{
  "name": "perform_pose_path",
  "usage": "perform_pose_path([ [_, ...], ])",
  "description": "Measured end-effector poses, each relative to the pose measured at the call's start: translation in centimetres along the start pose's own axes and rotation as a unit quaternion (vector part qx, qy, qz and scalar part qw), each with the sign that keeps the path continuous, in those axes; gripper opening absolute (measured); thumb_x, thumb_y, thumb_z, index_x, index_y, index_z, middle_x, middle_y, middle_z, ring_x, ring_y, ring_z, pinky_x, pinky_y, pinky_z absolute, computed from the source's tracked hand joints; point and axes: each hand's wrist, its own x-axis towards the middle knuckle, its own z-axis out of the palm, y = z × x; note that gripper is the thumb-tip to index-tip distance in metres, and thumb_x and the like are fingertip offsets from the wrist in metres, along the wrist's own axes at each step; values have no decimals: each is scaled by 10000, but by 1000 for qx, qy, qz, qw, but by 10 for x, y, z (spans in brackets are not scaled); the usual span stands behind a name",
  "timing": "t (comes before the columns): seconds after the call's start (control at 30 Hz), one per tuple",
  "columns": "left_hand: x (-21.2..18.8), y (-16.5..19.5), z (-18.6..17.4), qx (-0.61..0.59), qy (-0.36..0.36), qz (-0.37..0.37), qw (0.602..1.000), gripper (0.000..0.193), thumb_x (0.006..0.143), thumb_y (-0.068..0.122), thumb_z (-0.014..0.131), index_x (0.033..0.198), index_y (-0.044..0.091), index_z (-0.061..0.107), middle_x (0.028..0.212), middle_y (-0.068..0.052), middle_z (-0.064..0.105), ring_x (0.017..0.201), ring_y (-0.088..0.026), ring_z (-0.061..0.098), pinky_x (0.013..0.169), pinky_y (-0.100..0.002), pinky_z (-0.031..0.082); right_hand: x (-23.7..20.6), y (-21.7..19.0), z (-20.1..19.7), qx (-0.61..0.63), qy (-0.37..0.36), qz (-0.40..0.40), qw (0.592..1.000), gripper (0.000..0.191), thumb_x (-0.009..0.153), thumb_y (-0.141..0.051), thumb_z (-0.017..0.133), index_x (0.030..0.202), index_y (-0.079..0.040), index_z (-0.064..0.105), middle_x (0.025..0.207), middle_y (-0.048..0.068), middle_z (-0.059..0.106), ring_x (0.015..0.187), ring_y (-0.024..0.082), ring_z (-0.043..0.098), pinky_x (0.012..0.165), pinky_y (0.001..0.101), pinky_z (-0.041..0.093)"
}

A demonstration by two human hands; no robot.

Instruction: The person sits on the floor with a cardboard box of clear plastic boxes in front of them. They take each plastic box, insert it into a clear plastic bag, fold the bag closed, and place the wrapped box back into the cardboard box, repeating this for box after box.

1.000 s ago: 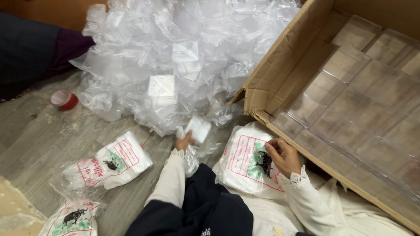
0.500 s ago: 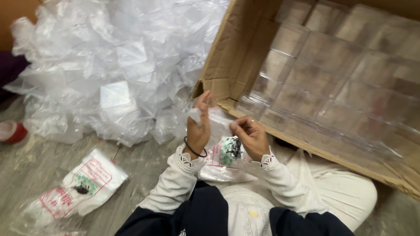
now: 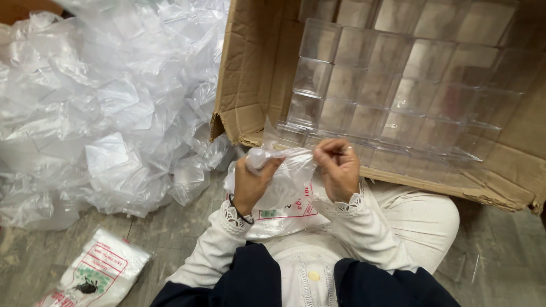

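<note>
Both of my hands are raised over my lap and pinch the top of a thin clear plastic bag (image 3: 287,170). My left hand (image 3: 250,182) grips the bunched left edge of it. My right hand (image 3: 338,167) pinches the right edge between thumb and fingers. Under the bag, on my lap, lies a white printed packet of bags (image 3: 281,213) with red and green markings.
A large cardboard box (image 3: 250,74) lies on its side just ahead, filled with stacked clear plastic containers (image 3: 398,85). A big heap of crumpled clear plastic bags (image 3: 108,102) covers the left. Another printed packet (image 3: 96,276) lies on the wooden floor at lower left.
Both hands came together over my lap and now hold a clear bag stretched between them. The view has shifted right, toward the box.
</note>
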Motion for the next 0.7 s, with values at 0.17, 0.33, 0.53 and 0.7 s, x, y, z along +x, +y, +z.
perform_pose_path([
  [0.17,-5,0,16,17,5,80,997,167,937,165,798,968,2,779,804,7,720,726,-64,660,636,-245,510,-11,1,-8,-35,-15,66,997,249,885,-87,744,1116,-39,665,986,8,698,910,70,643,833,215,531],
  [0.33,-4,-6,30,-186,-59,-33,980,228,909,128,806,1063,13,684,956,-5,717,863,-86,663,734,-248,546,-17,2,-12,-108,12,61,992,154,961,-111,738,1056,8,714,935,20,736,828,64,645,750,218,526],
  [0.53,-3,-14,36,-264,-48,-108,957,278,928,147,796,1115,13,640,974,-28,697,869,-120,663,746,-268,548,-24,6,-14,-120,25,36,992,133,1034,-116,719,1023,17,722,875,20,696,746,67,603,651,211,499],
  [0.7,-8,-22,32,-228,-119,-22,966,315,924,185,801,1134,55,605,1024,36,624,939,-58,584,824,-219,485,-26,15,-17,-84,49,93,991,146,956,-164,715,952,-20,689,796,9,676,676,75,595,597,231,500],
])
